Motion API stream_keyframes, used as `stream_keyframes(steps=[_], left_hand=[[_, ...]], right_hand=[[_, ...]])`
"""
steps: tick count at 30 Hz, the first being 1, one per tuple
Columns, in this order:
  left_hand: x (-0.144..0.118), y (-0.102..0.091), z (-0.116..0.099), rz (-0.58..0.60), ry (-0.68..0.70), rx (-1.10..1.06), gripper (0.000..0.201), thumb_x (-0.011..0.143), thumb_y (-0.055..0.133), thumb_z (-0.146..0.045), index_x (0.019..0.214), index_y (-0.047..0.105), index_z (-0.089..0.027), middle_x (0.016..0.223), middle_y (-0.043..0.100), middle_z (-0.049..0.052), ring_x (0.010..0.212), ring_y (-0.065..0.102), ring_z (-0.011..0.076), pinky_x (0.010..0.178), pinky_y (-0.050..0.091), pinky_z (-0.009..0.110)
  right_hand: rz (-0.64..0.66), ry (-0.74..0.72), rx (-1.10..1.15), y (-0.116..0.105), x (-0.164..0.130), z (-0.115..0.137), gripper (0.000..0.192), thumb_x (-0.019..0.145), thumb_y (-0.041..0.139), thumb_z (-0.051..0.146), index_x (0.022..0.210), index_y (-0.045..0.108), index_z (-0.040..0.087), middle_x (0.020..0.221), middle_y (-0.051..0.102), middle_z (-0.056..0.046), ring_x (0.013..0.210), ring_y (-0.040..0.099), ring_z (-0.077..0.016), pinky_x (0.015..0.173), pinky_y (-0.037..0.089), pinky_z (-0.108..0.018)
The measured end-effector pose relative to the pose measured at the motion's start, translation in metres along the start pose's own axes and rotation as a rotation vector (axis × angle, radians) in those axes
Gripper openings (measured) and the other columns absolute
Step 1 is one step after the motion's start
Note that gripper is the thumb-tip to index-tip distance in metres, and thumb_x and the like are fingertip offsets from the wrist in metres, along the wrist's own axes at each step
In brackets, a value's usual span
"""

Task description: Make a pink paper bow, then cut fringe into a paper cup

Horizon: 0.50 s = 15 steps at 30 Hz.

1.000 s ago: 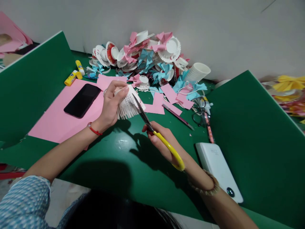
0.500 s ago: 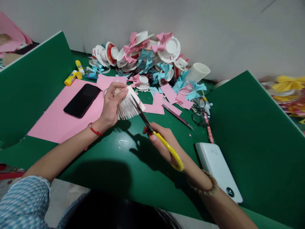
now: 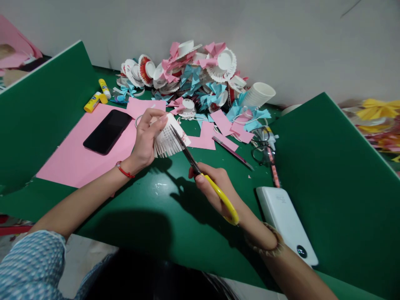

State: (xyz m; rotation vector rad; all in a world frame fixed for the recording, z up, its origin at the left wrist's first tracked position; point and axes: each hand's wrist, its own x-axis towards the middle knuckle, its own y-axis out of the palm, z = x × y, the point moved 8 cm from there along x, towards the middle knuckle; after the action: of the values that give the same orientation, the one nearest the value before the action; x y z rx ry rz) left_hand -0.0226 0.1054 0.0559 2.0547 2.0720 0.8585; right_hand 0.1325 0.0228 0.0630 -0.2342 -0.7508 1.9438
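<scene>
My left hand [image 3: 144, 139] is closed on a white printed paper cup [image 3: 166, 137] and holds it above the green table. The cup's lower edge is cut into a fringe of thin strips. My right hand [image 3: 226, 185] grips a pair of scissors [image 3: 220, 194] with yellow handles. Their dark blades lie across the uncut part of the cup's wall and are nearly together. Fingers of my left hand hide the cup's far side.
Behind my hands is a pile of small cup hats [image 3: 225, 60] with pink and blue bows. Stacked paper cups [image 3: 259, 95], a craft knife [image 3: 233, 153], eyeglasses [image 3: 261, 154] and a white power bank [image 3: 286, 225] lie right; a phone [image 3: 108, 132] and glue sticks [image 3: 93, 102] left.
The scissors and my right hand have shifted very slightly, with the blade tips a little lower on the cup. My left hand stays nearly still.
</scene>
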Motion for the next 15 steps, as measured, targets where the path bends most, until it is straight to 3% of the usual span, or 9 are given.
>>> stream_keyframes(steps=[9,15], left_hand=[[-0.0012,0.0003,0.0022,-0.001,-0.020,-0.001,0.032,0.070,0.075,-0.044,0.081,0.055,-0.023,0.073,0.056,-0.001,0.081,0.065,0.0185,0.074,0.053,0.032],[-0.0018,0.0011,0.0027,0.011,-0.018,-0.014,0.029,0.071,0.075,-0.042,0.081,0.055,-0.023,0.072,0.055,-0.002,0.073,0.064,0.0157,0.069,0.053,0.030]], right_hand=[[-0.001,0.026,-0.018,0.0016,-0.0020,-0.0024,0.053,0.093,0.032,0.061,0.069,0.049,0.018,0.049,0.038,0.005,0.043,0.030,-0.0083,0.045,0.025,-0.023],[-0.015,0.020,-0.047,0.0012,-0.0012,-0.0011,0.055,0.093,0.029,0.064,0.066,0.047,0.019,0.047,0.036,0.005,0.043,0.027,-0.0079,0.044,0.025,-0.023]])
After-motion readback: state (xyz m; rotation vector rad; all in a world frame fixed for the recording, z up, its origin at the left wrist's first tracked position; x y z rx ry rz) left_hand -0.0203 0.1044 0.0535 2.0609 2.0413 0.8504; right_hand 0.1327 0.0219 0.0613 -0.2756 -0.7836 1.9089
